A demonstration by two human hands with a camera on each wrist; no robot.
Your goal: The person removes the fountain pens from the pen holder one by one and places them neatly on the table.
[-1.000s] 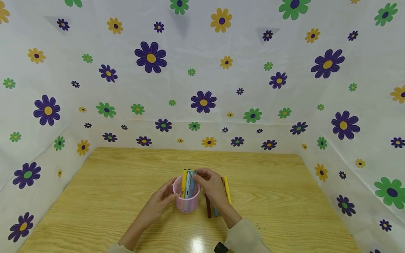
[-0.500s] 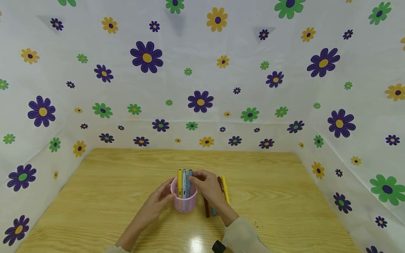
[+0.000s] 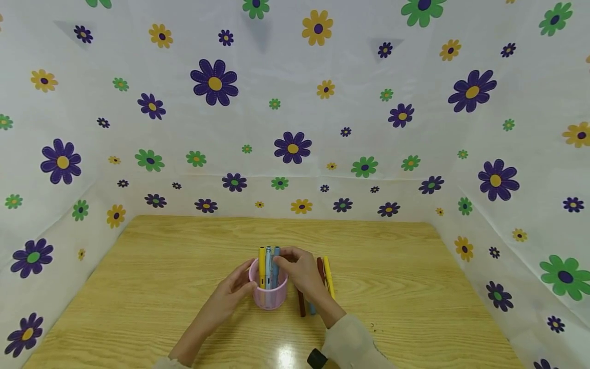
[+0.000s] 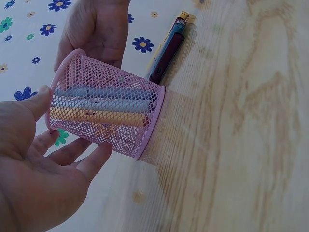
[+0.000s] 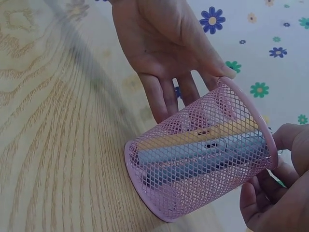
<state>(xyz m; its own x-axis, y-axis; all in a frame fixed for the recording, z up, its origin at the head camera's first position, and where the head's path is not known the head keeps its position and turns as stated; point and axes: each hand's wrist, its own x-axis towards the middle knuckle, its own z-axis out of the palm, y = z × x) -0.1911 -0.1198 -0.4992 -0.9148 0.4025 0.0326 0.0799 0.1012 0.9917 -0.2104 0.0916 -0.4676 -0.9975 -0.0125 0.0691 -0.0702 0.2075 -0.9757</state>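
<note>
A pink mesh pen cup (image 3: 269, 300) stands upright on the table, with a yellow pen (image 3: 262, 266), a light blue pen (image 3: 269, 271) and a blue pen (image 3: 276, 269) in it. My left hand (image 3: 226, 297) grips the cup from its left side, thumb near the rim and fingers around the wall, as the left wrist view shows. My right hand (image 3: 306, 274) pinches the blue pen's upper end between thumb and fingers, above the rim. Through the mesh in the right wrist view, the pens' lower parts (image 5: 193, 140) lie side by side.
Just right of the cup, partly hidden under my right forearm, lie a yellow pen (image 3: 329, 277), a brown pen (image 3: 301, 305) and a blue pen (image 3: 312, 309). The wooden table (image 3: 184, 246) is bounded by a white flowered cloth (image 3: 258, 128) at the back and sides.
The head view has turned slightly, so the scene sits a little further left. Pens in the cup lean slightly more leftward against the rim; both hands keep their holds.
</note>
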